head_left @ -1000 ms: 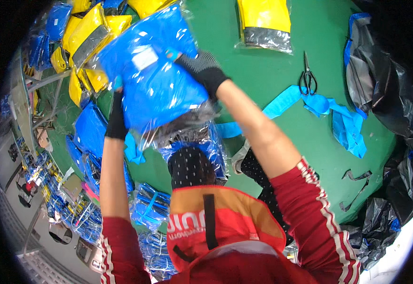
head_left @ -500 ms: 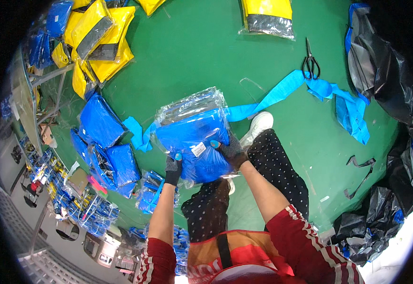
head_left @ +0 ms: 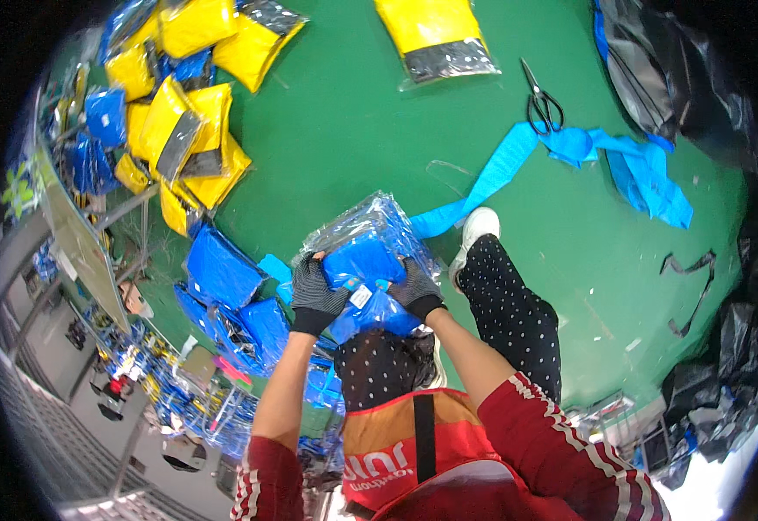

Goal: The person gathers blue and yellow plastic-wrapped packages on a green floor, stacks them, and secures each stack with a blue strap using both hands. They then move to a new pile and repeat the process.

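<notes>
Near the middle of the frame, both gloved hands grip a blue packet (head_left: 366,260) wrapped in clear plastic, held above the person's lap. The left hand (head_left: 315,291) clasps its left edge, fingers (head_left: 309,271) curled over the top of the wrap. The right hand (head_left: 413,291) clasps the right edge in the same way, fingers closed on the plastic. A small white label (head_left: 360,296) shows on the packet's lower side, between the two hands.

Below the packet are the person's dotted trousers (head_left: 509,304), and one white shoe (head_left: 476,227) rests on the green floor (head_left: 353,122) just right of the packet. A long blue strip (head_left: 492,178) runs from beside the shoe toward the upper right, where black scissors (head_left: 542,102) lie touching its far end. At upper centre lies a yellow and grey packet (head_left: 435,35). A heap of yellow packets (head_left: 192,130) fills the upper left, and more blue packets (head_left: 223,273) lie at the left, just beside the left hand. Black plastic bags (head_left: 726,365) line the right edge.
</notes>
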### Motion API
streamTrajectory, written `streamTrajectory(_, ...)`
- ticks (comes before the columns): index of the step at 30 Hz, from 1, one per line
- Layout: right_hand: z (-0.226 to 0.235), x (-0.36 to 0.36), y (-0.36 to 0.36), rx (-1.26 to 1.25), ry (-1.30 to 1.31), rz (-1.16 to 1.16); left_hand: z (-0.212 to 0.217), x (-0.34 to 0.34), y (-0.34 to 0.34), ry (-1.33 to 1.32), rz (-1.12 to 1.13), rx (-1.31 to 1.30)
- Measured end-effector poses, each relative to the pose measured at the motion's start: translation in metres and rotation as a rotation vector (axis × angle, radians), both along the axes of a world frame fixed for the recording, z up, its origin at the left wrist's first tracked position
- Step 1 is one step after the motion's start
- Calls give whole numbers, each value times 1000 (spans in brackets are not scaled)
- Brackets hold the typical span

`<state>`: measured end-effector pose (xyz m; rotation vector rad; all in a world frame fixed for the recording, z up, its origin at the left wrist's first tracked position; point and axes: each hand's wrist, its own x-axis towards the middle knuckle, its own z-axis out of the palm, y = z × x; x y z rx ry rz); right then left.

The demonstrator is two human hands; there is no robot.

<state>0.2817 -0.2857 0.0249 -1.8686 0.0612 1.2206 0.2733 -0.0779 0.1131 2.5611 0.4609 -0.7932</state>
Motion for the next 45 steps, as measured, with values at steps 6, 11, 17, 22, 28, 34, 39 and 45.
streamTrajectory(6, -2, -23, 6, -327, -112, 45, -53, 7, 2, 63, -259, 190)
streamTrajectory(11, -44, -32, 13, -380, -278, 69, -99, 0, 24, -188, -235, -13)
streamTrajectory(17, -90, -49, 9, -363, -276, -61, -147, -27, 30, -353, -269, -20)
streamTrajectory(22, -114, -68, 24, -365, -388, -64, -173, -33, 49, -364, -150, -171)
streamTrajectory(28, -98, -38, 25, -265, -327, -23, -162, -24, 46, -123, -106, -78)
streamTrajectory(34, -50, 37, 77, -204, -639, 75, -161, -83, 24, -490, 717, 412)
streamTrajectory(39, -66, 60, 128, -450, -149, -199, -227, -138, 4, -153, 1239, 80)
streamTrajectory(45, -128, 43, 121, -535, -595, -63, -247, -136, 3, -163, 1171, 73)
